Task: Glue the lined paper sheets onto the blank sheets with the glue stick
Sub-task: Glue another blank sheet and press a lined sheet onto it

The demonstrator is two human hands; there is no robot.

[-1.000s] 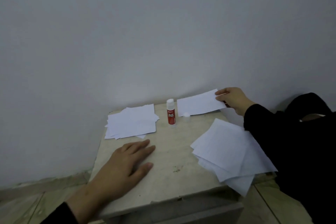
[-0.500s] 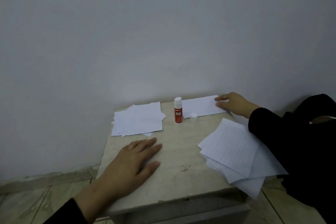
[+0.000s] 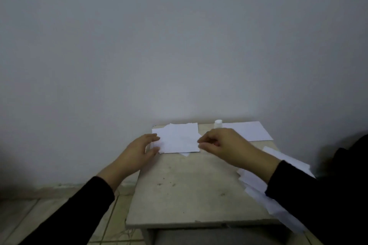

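Two hands (image 3: 139, 150) (image 3: 223, 146) at blank pile (image 3: 177, 138); one glue stick (image 3: 218, 123); one single sheet (image 3: 249, 131).

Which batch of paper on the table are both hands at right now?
The far-left stack: left hand and right hand flank it; the single sheet and right-edge pile lie untouched.

A plain room, probably in a home: a small, scuffed stone-like worktop (image 3: 191, 189) stands pushed against a bare grey-white wall (image 3: 179, 45), with a pale tiled floor (image 3: 59, 219) and a low skirting strip (image 3: 39, 192) to the worktop's left
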